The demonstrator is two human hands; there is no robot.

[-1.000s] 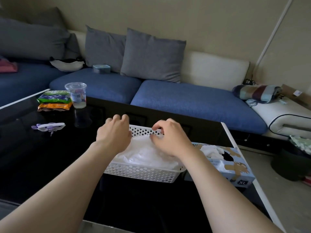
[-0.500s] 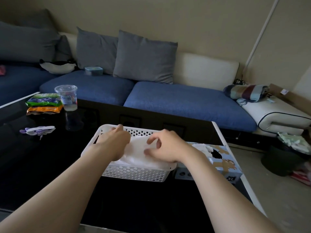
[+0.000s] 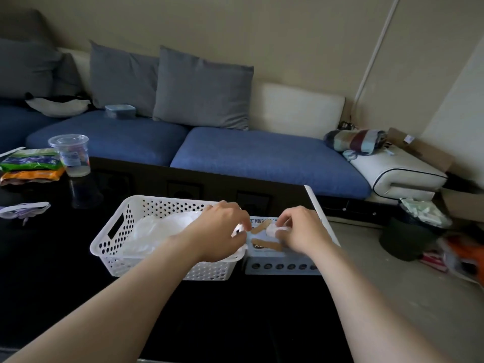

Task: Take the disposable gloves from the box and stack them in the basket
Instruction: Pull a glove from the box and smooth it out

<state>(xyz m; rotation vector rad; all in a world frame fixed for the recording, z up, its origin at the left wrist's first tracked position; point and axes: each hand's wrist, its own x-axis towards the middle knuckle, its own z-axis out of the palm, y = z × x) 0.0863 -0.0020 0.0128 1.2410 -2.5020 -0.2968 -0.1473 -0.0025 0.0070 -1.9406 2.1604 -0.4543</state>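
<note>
Right hand at the glove box, left hand over the basket.
The blue box sits on the black surface, just beside the right end of the white basket, where a pile of white gloves lies. The right hand's fingers pinch a bunched white glove at the box's top opening. The left hand hangs over the basket's right rim, fingers curled narrow toward the box; whether they hold anything I cannot tell.
</note>
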